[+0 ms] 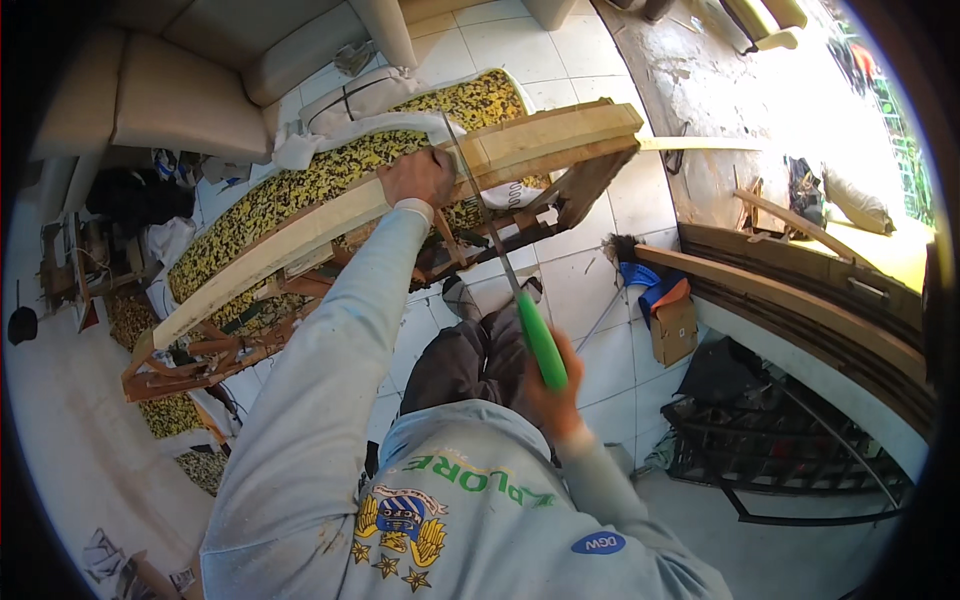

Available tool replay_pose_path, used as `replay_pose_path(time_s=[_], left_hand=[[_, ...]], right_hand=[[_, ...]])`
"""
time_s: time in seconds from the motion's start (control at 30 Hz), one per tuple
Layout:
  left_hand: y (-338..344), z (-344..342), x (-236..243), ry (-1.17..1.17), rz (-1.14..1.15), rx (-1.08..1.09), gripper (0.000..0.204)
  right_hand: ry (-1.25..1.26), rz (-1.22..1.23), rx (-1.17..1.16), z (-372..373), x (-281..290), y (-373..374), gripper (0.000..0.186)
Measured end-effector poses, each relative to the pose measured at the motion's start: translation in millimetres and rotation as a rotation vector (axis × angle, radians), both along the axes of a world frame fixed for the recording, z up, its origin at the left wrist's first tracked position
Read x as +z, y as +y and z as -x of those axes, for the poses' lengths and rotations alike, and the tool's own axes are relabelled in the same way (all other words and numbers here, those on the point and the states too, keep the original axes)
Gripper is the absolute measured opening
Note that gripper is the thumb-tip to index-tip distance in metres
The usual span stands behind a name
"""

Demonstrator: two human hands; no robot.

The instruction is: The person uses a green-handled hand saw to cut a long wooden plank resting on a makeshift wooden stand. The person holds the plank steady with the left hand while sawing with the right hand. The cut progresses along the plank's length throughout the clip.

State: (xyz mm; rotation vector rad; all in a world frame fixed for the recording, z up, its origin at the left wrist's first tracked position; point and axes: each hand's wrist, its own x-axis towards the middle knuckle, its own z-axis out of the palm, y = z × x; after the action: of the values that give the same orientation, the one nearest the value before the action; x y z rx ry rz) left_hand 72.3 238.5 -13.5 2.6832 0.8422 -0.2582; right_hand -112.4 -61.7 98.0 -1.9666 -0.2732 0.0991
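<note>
My left hand (420, 178) grips a long pale wooden beam (540, 140), just left of a hand saw blade (485, 220) that crosses it near its upper right end. My right hand (552, 385) is closed round the saw's green handle (540, 340), low in the middle of the view. The beam runs diagonally along a worn wooden furniture frame (200, 370) with dark slats and springs. Behind and beneath it lie yellow-and-black speckled foam padding (230, 230) and strips of white cloth (350, 125).
Beige sofa pieces (185, 90) stand at the upper left. At right are stacked boards (800, 310), a cardboard box (672, 330) and a black metal frame (770, 460). A dark bag (130, 200) lies at left. My feet (465, 300) rest on white tiles (610, 380), below the beam.
</note>
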Motion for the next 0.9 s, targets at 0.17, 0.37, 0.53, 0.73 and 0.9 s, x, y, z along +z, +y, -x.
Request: replay_pose_path(time_s=[0.17,0.37,0.53,0.73,0.9], left_hand=[[-7.0,1.1,-6.8,0.003,-0.015,-0.022,0.054],[-7.4,-1.3,-3.0,0.030,-0.001,-0.068,0.054],[-3.1,4.2,-5.6,0.019,-0.004,-0.023,0.054],[-6.2,-5.9,-5.9,-0.025,-0.021,-0.047,0.051],[-2.0,0.6,-4.3,-0.015,-0.033,-0.052,0.050]], right_hand=[[0.000,0.019,-0.023,-36.9,-15.2,23.7,0.038],[0.031,-0.113,-0.035,-100.6,-33.3,83.3,0.035],[-0.006,-0.002,0.029,8.1,2.5,-13.3,0.040],[0.161,-0.099,-0.018,-121.6,-27.8,82.7,0.030],[0.019,0.034,-0.010,-70.0,-7.7,62.9,0.038]])
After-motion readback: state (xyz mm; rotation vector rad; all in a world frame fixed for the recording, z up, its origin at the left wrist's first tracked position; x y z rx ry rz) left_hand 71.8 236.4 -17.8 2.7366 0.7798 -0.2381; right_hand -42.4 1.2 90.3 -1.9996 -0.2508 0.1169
